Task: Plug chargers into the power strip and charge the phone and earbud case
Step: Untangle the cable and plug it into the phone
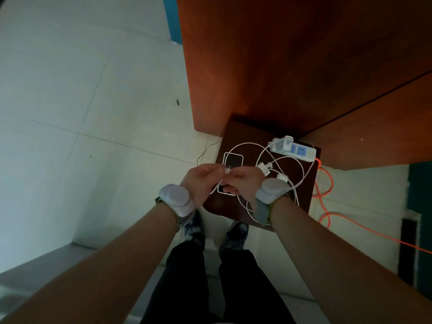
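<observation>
Both my hands meet above a small dark wooden table [233, 206]. My left hand [201, 181] pinches the thin end of a white cable [216, 187], whose plug points up between my fingertips. My right hand [244, 181] is curled, with its fingertips closed on the same cable tip; I cannot tell whether anything else is in its palm. The phone [233, 160] lies flat, screen dark, partly hidden under my hands. The white power strip [301, 152] sits at the table's far right corner with one white charger [285, 141] plugged in. The earbud case is not visible.
Loose white cables [275, 160] loop across the table, with a second white adapter [281, 177] lying near my right wrist. An orange cord [327, 181] runs from the strip over the tiled floor on the right. A tall wooden cabinet [280, 66] stands behind the table. My shoes [194, 228] are at the table's near edge.
</observation>
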